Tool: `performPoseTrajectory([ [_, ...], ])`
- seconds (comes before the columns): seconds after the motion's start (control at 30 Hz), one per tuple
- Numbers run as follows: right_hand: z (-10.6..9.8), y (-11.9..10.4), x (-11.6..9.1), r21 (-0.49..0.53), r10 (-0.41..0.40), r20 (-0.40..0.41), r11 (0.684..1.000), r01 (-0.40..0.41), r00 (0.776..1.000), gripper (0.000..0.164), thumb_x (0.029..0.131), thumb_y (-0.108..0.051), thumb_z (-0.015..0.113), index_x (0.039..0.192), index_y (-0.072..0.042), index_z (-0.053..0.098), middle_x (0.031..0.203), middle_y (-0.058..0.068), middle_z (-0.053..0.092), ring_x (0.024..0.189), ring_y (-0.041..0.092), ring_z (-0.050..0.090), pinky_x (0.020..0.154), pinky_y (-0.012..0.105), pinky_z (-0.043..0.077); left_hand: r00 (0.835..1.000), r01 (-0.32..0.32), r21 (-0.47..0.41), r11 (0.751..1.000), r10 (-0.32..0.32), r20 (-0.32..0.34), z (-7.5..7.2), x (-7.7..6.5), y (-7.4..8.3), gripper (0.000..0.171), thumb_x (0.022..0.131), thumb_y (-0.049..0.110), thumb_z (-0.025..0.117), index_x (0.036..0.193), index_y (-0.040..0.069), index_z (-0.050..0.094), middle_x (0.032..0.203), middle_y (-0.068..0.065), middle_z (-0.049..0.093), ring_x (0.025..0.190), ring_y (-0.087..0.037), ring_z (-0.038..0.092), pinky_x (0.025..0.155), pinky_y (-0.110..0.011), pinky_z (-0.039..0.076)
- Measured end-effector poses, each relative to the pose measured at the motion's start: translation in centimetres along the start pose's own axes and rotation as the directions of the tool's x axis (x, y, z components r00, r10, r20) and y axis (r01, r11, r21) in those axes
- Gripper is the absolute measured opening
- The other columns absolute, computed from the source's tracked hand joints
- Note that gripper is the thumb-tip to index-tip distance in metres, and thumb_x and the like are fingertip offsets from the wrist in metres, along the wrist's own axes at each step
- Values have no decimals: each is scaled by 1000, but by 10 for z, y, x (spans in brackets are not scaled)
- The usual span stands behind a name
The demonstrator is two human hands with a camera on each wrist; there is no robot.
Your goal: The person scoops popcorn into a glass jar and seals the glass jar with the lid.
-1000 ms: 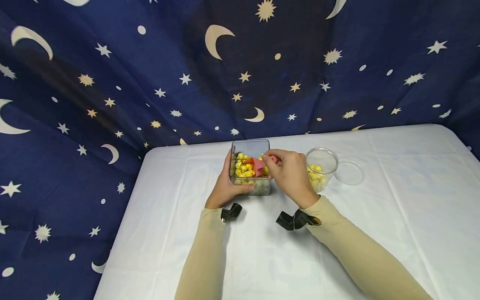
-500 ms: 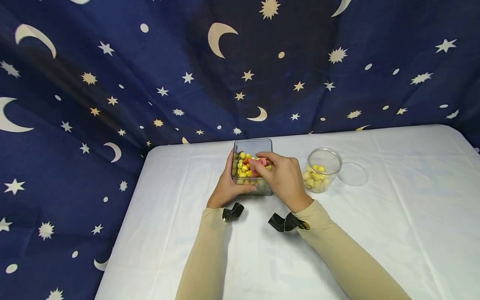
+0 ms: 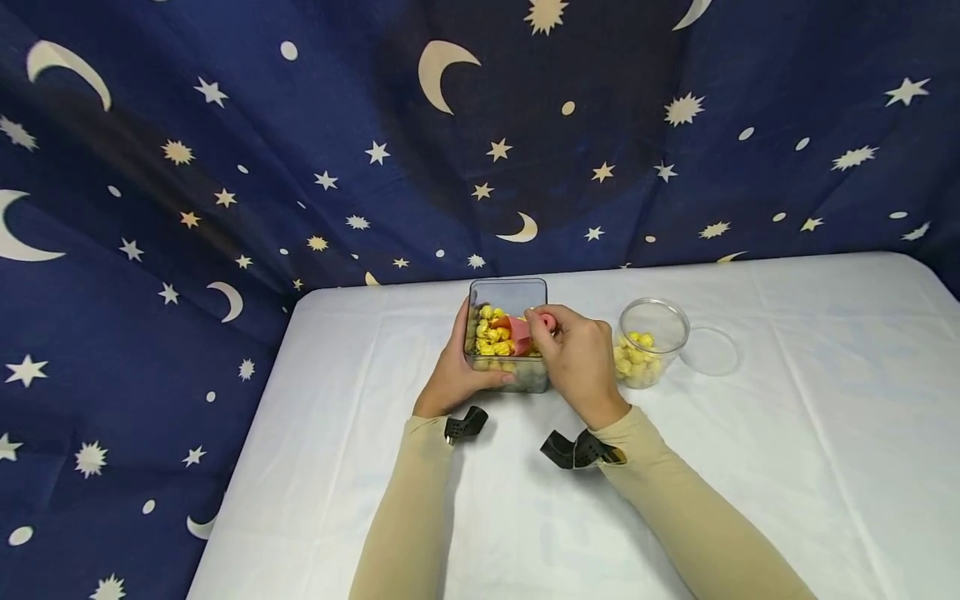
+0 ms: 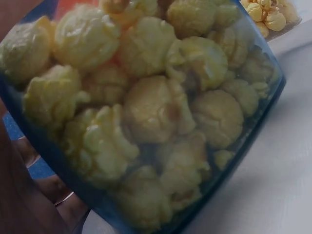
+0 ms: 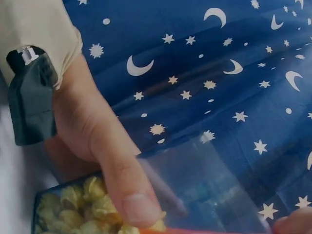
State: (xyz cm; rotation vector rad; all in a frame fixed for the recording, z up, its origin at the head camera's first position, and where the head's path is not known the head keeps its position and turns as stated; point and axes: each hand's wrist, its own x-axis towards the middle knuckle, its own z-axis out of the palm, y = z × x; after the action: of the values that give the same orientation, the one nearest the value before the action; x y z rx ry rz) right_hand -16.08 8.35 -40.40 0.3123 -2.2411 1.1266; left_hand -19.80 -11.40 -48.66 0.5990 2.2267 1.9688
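A clear square container (image 3: 527,379) partly filled with yellow popcorn (image 3: 487,340) stands near the back of the table, tilted toward me in view. My left hand (image 3: 450,375) grips its left side, thumb across the front wall; fingers (image 4: 53,187) show behind the wall in the left wrist view. Over its right rim, my right hand (image 3: 585,360) pinches the handle of a small pink scoop (image 3: 519,335) between thumb and fingers. The scoop's head lies among the popcorn, pointing left. In the right wrist view the thumb (image 5: 131,192) hangs over the popcorn, and most of the scoop is hidden.
A round clear jar (image 3: 654,321), open at the top with popcorn inside, stands just right of my right hand. A clear round lid (image 3: 736,350) lies flat beside it. Behind the white-covered table (image 3: 825,417) hangs a dark blue curtain (image 3: 360,100) with moons and stars.
My right hand dipped left over the container with the scoop turned, then drew back right, leaving the scoop's head in the popcorn. My left hand keeps its grip. The head view shifted slightly.
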Motion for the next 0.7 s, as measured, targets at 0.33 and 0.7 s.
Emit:
performPoseTrajectory([
  [0.33,-1,0,1,27,50,-1,998,-50,999,17,94,-16,72,87,-1,77,52,-1,56,42,7,43,42,25,32,999,4,89,996,-1,-35,2,1,-3,131,64,42,96,159,43,6,160,1,32,141,-15,38,118,-43,27],
  [0.7,1,-1,1,67,61,-37,996,-58,997,18,93,-15,73,80,-3,77,49,-3,51,42,7,40,42,22,26,999,7,82,997,-4,-44,2,1,-5,130,63,42,96,158,46,7,160,0,32,140,-13,38,118,-42,27],
])
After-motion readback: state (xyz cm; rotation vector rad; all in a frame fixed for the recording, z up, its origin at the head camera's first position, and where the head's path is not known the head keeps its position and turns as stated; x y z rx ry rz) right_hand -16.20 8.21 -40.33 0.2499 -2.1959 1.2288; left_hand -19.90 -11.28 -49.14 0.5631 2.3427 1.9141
